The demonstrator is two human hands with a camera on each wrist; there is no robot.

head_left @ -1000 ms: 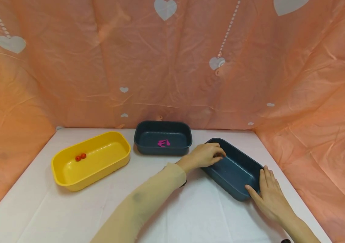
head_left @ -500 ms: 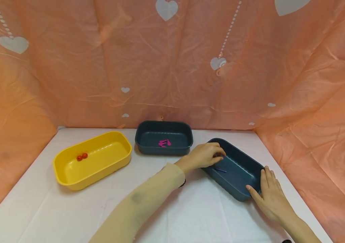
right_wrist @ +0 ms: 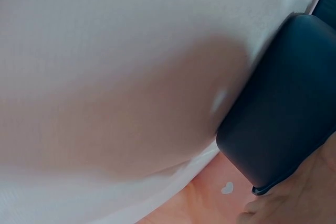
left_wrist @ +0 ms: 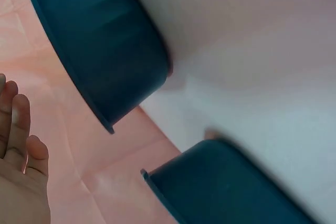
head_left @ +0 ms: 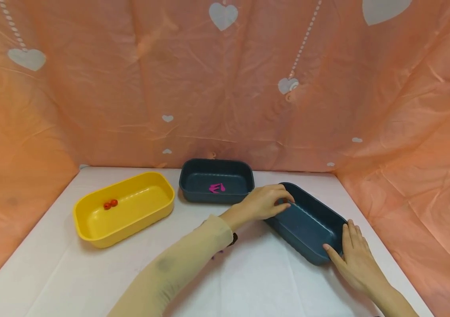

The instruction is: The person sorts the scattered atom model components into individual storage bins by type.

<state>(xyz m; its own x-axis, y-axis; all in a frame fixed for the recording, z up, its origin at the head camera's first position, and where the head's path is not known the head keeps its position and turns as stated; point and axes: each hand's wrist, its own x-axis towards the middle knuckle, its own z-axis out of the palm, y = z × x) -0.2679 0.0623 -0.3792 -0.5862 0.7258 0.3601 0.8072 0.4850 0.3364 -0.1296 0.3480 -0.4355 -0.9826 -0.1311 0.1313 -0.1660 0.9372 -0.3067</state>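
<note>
My left hand (head_left: 263, 202) is over the left end of a dark blue-grey tray (head_left: 308, 233), its thumb and index finger bent. The gap inside the fingers is partly hidden, and no held thing shows. Several of its fingers (left_wrist: 20, 124) appear at the edge of the left wrist view, apart from the tray walls there. My right hand (head_left: 357, 259) rests with straight fingers against the tray's near right end, its thumb at the rim. Part of that hand (right_wrist: 294, 198) overlaps the tray wall (right_wrist: 283, 103) in the right wrist view.
A second dark tray (head_left: 193, 193) at the back holds several pink pieces (head_left: 217, 188). To the left, a yellow tray (head_left: 145, 215) contains two red beads (head_left: 110, 204). Small purple specks (head_left: 221, 251) show beside my left sleeve. A patterned orange cloth (head_left: 225, 110) hangs behind the white table.
A thin purple stick visible below my left hand half a second ago no longer shows. Purple specks have appeared beside the left sleeve. That forearm has moved slightly left; the right hand keeps its place.
</note>
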